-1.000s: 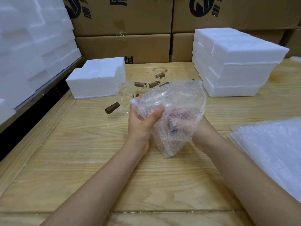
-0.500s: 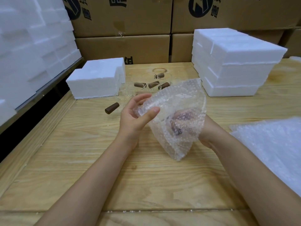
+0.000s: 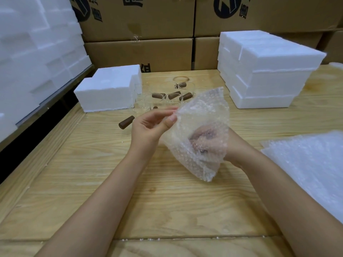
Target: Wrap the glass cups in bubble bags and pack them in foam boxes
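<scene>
Left hand (image 3: pixel 150 127) has moved from clutching to a fingertip-pinch grip on the bubble bag (image 3: pixel 202 112) mouth at centre frame, right hand (image 3: pixel 233 145) inside, grip unreadable through the wrap; bag looks opened, glass cups (image 3: pixel 168 98) wait upper centre.

1. A pale plywood surface (image 3: pixel 167 210) with marked grain is seen across the lower view, and a seam between its boards is run across at 6 o'clock.
2. A ring-shaped stain (image 3: pixel 181 78) is borne on it at 12 o'clock.
3. Brown cardboard cartons (image 3: pixel 139 52) with dark print are stacked behind at 12 o'clock.
4. A dark gap (image 3: pixel 37 138) is seen at 9 o'clock.
5. Soft, even light is spread over the wood.
</scene>
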Available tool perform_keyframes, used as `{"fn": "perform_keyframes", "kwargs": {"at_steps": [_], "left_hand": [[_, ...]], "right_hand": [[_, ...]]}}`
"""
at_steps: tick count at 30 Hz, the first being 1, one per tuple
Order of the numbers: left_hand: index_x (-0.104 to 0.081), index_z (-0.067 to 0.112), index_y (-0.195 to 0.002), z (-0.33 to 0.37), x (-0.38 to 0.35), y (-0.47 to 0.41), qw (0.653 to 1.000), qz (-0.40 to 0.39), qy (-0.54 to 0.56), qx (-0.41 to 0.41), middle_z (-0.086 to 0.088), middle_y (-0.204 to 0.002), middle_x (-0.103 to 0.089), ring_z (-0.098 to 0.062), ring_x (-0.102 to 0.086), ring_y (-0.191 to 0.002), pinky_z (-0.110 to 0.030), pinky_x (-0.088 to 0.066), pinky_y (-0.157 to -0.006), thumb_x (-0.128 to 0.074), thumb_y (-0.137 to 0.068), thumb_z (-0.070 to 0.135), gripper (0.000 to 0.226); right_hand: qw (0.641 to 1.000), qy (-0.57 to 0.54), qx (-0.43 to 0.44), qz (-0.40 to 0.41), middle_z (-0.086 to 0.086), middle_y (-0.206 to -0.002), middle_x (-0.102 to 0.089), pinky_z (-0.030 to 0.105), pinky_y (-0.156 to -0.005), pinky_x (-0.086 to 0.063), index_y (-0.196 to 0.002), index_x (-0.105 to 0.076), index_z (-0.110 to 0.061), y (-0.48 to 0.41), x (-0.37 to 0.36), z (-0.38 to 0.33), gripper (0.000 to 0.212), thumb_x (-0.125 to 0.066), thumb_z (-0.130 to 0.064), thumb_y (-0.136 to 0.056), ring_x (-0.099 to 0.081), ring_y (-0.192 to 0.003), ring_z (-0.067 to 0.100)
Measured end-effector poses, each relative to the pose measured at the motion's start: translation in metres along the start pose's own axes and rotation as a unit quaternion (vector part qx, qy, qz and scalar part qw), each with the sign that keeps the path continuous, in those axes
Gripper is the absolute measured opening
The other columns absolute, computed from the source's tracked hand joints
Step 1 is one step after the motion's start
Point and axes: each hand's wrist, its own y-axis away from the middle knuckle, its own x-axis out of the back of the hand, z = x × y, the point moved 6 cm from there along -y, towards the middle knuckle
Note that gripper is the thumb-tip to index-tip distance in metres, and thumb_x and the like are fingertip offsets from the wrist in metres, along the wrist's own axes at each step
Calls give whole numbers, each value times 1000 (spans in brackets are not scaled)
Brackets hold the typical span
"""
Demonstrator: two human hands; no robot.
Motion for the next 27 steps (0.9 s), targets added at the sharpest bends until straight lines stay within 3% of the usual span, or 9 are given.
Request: {"fn": "perform_keyframes", "kwargs": {"at_steps": [3, 6, 8, 11, 14, 17, 19, 23, 27], "left_hand": [[-78, 25, -76, 0, 3, -1, 1000, 11, 24, -10, 3, -91, -76, -18, -69, -98, -28, -53, -83, -70, -75, 7, 20], [-78, 27, -82, 5, -1, 1, 999, 4, -2, -34, 3, -97, -75, -21, -67, -105, -34, -52, -90, -73, -77, 13, 16], [-75, 30, -94, 6, -3, 1, 999, 2, -11, -31, 3, -109, -72, -17, -62, -115, -31, -50, -95, -73, -77, 22, 19], [-60, 34, -117, -5, 3, 3, 997, 65, 22, 42, 2, -129, -60, -13, -55, -123, -35, -46, -101, -67, -79, 29, 39], [-52, 27, -123, -23, 9, 7, 966, 135, 148, 164, -1, -122, -62, -16, -60, -114, -38, -48, -98, -67, -73, 36, 53], [-60, 14, -114, -33, -1, 11, 944, 69, 208, 246, -6, -109, -68, -21, -66, -97, -35, -57, -84, -70, -67, 33, 51], [-64, 13, -108, -36, -7, 12, 946, 38, 203, 249, -7, -105, -70, -21, -67, -92, -36, -57, -82, -67, -71, 28, 40], [-58, 11, -117, -37, -10, 12, 953, 43, 203, 223, -7, -107, -71, -21, -69, -95, -38, -59, -80, -70, -70, 20, 49], [-58, 19, -112, -33, -11, 11, 965, 24, 163, 203, 2, -93, -75, -17, -72, -87, -31, -59, -67, -83, -63, 19, 55]], "right_hand": [[999, 35, -6, 2, 15, -97, -71, 52, -87, -51, -98, -71, -3, -1, -3, -2, 21, -72, -5, -76, -66, -95, 30], [1000, 21, -7, 13, 3, -85, -70, 37, -77, -53, -86, -70, -12, -1, -2, 1, 13, -71, -2, -77, -65, -82, 17], [999, -30, -8, 18, 7, -83, -66, 34, -74, -52, -89, -68, -3, -2, -4, 2, 9, -67, 3, -81, -63, -79, 19], [993, -114, -11, 27, 5, -77, -70, 26, -68, -56, -87, -66, 0, -1, -4, 3, 6, -65, 2, -82, -67, -73, 12], [980, -188, -16, 57, -10, -58, -67, 17, -52, -51, -75, -64, -11, 1, 3, 7, 13, -64, 1, -80, -64, -57, 3], [974, -211, -40, 67, -8, -54, -65, 17, -50, -51, -71, -62, -12, 0, 6, 11, 20, -59, 3, -85, -63, -54, 5], [977, -198, -55, 58, -4, -57, -62, 17, -49, -50, -69, -60, -10, -1, 4, 10, 23, -58, 5, -86, -60, -56, 10], [988, -122, -91, 32, 3, -70, -60, 18, -51, -47, -76, -64, -3, -1, -2, 13, 12, -60, 1, -87, -57, -65, 16], [988, -109, -108, 23, 0, -64, -58, 17, -50, -46, -64, -59, -12, -1, 1, 17, 28, -58, 3, -88, -56, -59, 12]]}}
